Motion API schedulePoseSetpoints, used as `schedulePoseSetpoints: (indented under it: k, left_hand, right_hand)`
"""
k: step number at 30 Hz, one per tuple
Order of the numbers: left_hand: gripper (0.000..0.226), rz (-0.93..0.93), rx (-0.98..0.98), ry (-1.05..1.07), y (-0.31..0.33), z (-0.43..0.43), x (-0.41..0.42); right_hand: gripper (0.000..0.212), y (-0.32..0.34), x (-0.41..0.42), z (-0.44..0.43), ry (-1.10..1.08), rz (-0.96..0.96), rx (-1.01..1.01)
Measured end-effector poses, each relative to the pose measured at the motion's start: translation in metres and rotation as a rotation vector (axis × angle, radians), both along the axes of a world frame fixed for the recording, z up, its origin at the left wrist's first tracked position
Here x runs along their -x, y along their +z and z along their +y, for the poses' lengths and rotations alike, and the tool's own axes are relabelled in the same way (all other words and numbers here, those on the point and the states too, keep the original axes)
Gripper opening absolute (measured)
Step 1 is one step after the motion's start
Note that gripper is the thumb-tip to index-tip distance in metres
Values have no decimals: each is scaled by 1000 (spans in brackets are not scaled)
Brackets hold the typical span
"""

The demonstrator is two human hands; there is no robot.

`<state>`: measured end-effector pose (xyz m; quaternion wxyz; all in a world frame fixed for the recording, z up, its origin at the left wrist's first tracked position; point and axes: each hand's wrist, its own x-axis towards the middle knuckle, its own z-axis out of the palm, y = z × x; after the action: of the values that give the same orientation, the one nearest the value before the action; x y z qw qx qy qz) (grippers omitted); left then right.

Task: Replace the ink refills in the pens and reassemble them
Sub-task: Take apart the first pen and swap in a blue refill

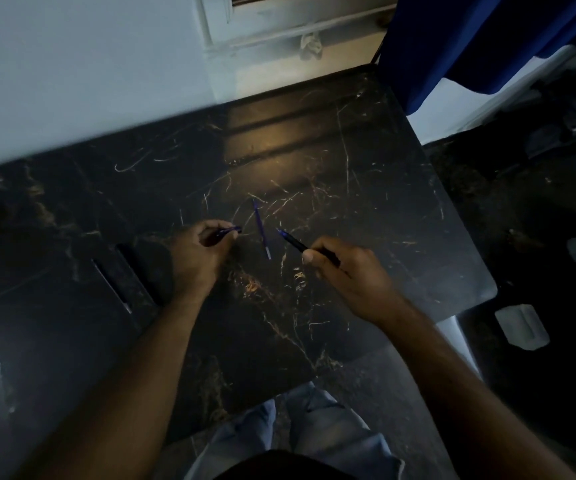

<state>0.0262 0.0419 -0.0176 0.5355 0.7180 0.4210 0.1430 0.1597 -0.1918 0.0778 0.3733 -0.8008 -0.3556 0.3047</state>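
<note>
On the dark marble table a thin blue ink refill lies loose, running from far to near between my hands. My left hand has its fingers curled round a blue pen part, whose end sticks out to the right of the fist. My right hand grips a dark pen with a blue tip that points up-left toward the refill. Neither held piece touches the loose refill.
A dark flat object with a pale edge lies on the table left of my left hand. Blue cloth hangs at the table's far right corner. A white container sits on the floor at the right. The light is dim.
</note>
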Motion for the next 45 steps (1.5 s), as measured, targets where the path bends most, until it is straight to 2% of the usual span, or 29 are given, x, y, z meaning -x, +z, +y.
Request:
schedulePoseSetpoints:
  k: [5, 8, 12, 19, 27, 33, 35, 36, 38, 40, 42, 45]
  left_hand:
    - [14, 82, -294, -162, -23, 1, -4]
    - [12, 131, -459, -219, -28, -1, 1]
    - [16, 147, -463, -232, -30, 2, 1]
    - [36, 197, -425, -263, -26, 0, 5]
    - [26, 197, -439, -209, -24, -1, 8]
    - [29, 197, -434, -174, -12, -5, 4]
    - [27, 87, -378, -74, 7, -13, -3]
    - [26, -17, -276, -39, 20, -16, -8]
    - [24, -240, 91, -82, 51, -25, -18]
    - [24, -377, 388, -246, 83, -35, -23]
    - [21, -430, 434, -361, 105, -45, -26]
    - [16, -504, 418, -339, 126, -50, -33]
  right_hand:
    - [33, -8, 9, 2, -23, 32, -16]
    - [25, -14, 15, -1, -45, 36, -30]
    - [18, -22, 17, -6, -76, 48, -51]
    - [21, -25, 16, -6, -96, 51, -81]
    - [18, -23, 17, -9, -85, 59, -94]
    - [19, -17, 18, -9, -103, 90, -80]
    - [21, -11, 18, -9, -116, 133, -115]
    - [21, -7, 17, -7, -133, 178, -142]
    - [25, 4, 15, -4, -179, 295, -206]
    - [32, 16, 12, 1, -214, 382, -273]
    - [34, 30, 7, 6, -233, 430, -341]
    - [30, 50, -6, 7, -242, 448, -400]
